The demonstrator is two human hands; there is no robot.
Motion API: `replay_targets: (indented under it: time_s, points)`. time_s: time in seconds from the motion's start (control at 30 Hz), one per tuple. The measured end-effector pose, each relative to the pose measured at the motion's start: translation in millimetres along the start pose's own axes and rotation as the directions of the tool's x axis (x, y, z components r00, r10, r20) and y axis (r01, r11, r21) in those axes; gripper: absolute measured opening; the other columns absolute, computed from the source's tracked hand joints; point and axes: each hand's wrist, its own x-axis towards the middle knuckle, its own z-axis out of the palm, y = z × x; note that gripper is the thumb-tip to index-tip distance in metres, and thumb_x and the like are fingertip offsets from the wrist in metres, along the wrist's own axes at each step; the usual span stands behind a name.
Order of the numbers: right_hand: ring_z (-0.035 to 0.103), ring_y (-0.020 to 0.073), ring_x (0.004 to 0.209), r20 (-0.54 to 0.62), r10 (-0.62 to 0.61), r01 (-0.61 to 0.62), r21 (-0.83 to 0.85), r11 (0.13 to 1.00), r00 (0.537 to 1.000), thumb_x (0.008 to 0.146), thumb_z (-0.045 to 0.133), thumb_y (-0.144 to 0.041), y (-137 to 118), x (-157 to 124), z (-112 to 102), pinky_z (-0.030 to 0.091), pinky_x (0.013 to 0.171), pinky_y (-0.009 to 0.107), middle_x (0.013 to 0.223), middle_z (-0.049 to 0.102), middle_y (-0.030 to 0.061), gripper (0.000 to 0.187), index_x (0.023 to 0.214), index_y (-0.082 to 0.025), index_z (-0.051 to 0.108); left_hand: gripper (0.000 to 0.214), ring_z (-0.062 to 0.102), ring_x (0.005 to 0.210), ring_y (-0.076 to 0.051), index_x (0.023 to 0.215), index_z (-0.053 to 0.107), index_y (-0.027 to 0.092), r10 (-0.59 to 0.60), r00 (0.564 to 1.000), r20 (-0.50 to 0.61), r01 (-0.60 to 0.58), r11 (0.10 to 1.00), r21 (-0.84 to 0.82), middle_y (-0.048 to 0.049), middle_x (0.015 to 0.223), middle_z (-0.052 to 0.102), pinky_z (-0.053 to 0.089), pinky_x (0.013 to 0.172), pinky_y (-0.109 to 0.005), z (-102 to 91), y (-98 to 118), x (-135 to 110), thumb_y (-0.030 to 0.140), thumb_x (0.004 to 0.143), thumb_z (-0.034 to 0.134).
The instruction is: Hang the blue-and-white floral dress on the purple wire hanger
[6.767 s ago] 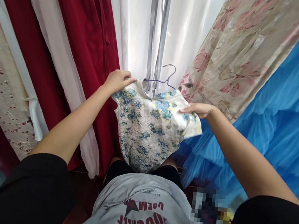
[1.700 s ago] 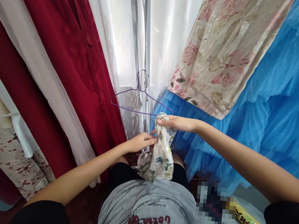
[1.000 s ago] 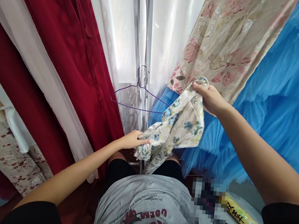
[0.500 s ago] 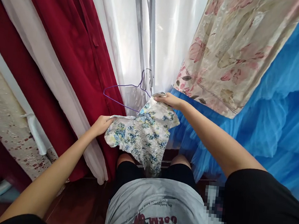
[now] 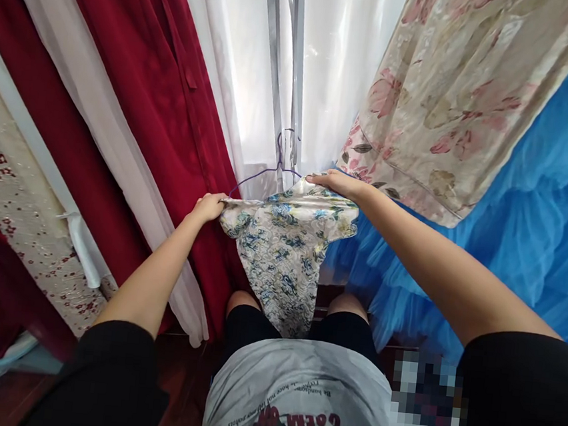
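A short-sleeved floral dress point(image 5: 284, 260), white with blue and yellow-green flowers, hangs in front of my legs. My left hand point(image 5: 208, 208) pinches its left shoulder. At the opposite shoulder, my right hand point(image 5: 337, 182) grips the cloth, thumb toward me. Between the two hands, a purple hanger point(image 5: 257, 175) rises behind the neckline, its hook near a metal fitting. The hanger's left arm runs down toward the left shoulder of the garment; its lower part is hidden by the cloth.
Grey metal poles point(image 5: 275, 58) stand before a white curtain point(image 5: 338, 64). Dark red fabric point(image 5: 173, 115) and pale drapes hang to the left. A beige floral garment point(image 5: 440, 101) and blue tulle point(image 5: 528, 230) hang on the right. The dark red floor point(image 5: 182, 377) shows below.
Both hands have moved up and slightly right, drawing the dress wider and more level. More of the hanger is now covered by the dress, and its left arm has come near the left shoulder.
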Motion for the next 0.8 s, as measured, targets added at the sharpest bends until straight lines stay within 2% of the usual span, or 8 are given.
replay_targets:
  time_s: [0.13,0.27,0.37,0.5,0.57,0.7,0.73,0.8]
  points:
    - [0.073,0.0269,0.080,0.030,0.032,-0.028,-0.113,0.993,0.999,0.076,0.081,-0.053,-6.5,4.0,-10.0,0.059,0.085,0.039,0.086,0.079,0.0061,0.035,0.084,-0.019,0.077,0.029,0.065,0.095,-0.028,0.099,0.070,0.018,-0.095,0.988,-0.123,0.076,0.986,-0.149,-0.0114,0.101,0.074,0.049,0.086,-0.038,-6.1,39.5,41.4,0.030,0.087,0.047]
    - [0.074,0.0266,0.097,0.051,0.114,-0.112,-0.031,0.993,0.992,0.084,0.073,-0.057,-0.3,-5.0,-20.0,0.058,0.096,0.038,0.104,0.080,0.0045,0.036,0.098,-0.024,0.077,0.029,0.059,0.073,-0.022,0.092,0.064,0.017,-0.103,0.985,-0.139,0.063,0.963,-0.263,-0.0067,0.081,0.067,0.047,0.070,-0.033,-12.5,68.3,57.3,0.044,0.085,0.055]
    - [0.075,0.0260,0.094,0.091,0.179,-0.185,0.058,0.981,0.980,0.087,0.067,-0.062,17.1,-21.0,-32.1,0.062,0.088,0.036,0.103,0.080,0.0071,0.042,0.099,-0.022,0.076,0.033,0.055,0.072,-0.019,0.088,0.058,0.019,-0.051,0.979,-0.198,-0.016,0.947,-0.321,-0.0022,0.077,0.061,0.044,0.071,-0.030,-15.7,70.9,50.5,0.051,0.082,0.063]
    - [0.075,0.0222,0.074,0.107,0.165,-0.173,0.075,0.982,0.980,0.073,0.085,-0.053,47.2,-42.4,-51.0,0.063,0.068,0.029,0.086,0.080,0.0071,0.037,0.085,-0.020,0.076,0.040,0.052,0.071,-0.018,0.082,0.054,0.020,0.137,0.953,-0.270,-0.234,0.897,-0.374,-0.0001,0.072,0.055,0.042,0.071,-0.029,-18.8,67.1,29.3,0.059,0.089,0.054]
    - [0.073,0.0212,0.066,0.042,0.121,-0.124,0.086,0.989,0.992,0.066,0.090,-0.052,54.7,-48.0,-57.0,0.062,0.064,0.029,0.079,0.079,0.0071,0.039,0.079,-0.018,0.076,0.039,0.054,0.074,-0.018,0.086,0.057,0.019,0.233,0.934,-0.271,-0.327,0.862,-0.386,-0.0007,0.076,0.058,0.043,0.073,-0.028,-21.3,72.4,18.5,0.059,0.088,0.056]
    - [0.070,0.0219,0.063,-0.236,0.004,0.038,0.174,0.984,0.972,0.063,0.092,-0.045,38.2,-43.6,-56.7,0.061,0.063,0.033,0.072,0.076,0.0062,0.036,0.076,-0.017,0.074,0.035,0.060,0.085,-0.022,0.090,0.066,0.017,0.401,0.912,-0.082,-0.403,0.846,-0.348,-0.0041,0.086,0.067,0.044,0.080,-0.030,-29.0,97.4,6.8,0.050,0.079,0.069]
    - [0.070,0.0225,0.064,-0.301,-0.026,0.085,0.184,0.979,0.953,0.064,0.092,-0.041,28.4,-40.7,-53.1,0.061,0.064,0.034,0.071,0.075,0.0060,0.033,0.076,-0.017,0.073,0.032,0.059,0.084,-0.022,0.088,0.068,0.016,0.397,0.916,-0.055,-0.393,0.861,-0.324,-0.0040,0.084,0.067,0.043,0.080,-0.030,-30.9,103.3,7.2,0.047,0.079,0.068]
    - [0.070,0.0247,0.069,-0.378,-0.083,0.164,0.185,0.969,0.922,0.069,0.088,-0.038,5.3,-37.6,-40.1,0.062,0.066,0.036,0.070,0.074,0.0065,0.027,0.074,-0.018,0.071,0.027,0.057,0.078,-0.020,0.080,0.068,0.016,0.326,0.941,-0.089,-0.338,0.905,-0.259,-0.0026,0.074,0.064,0.042,0.077,-0.029,-33.2,110.2,11.1,0.043,0.082,0.065]
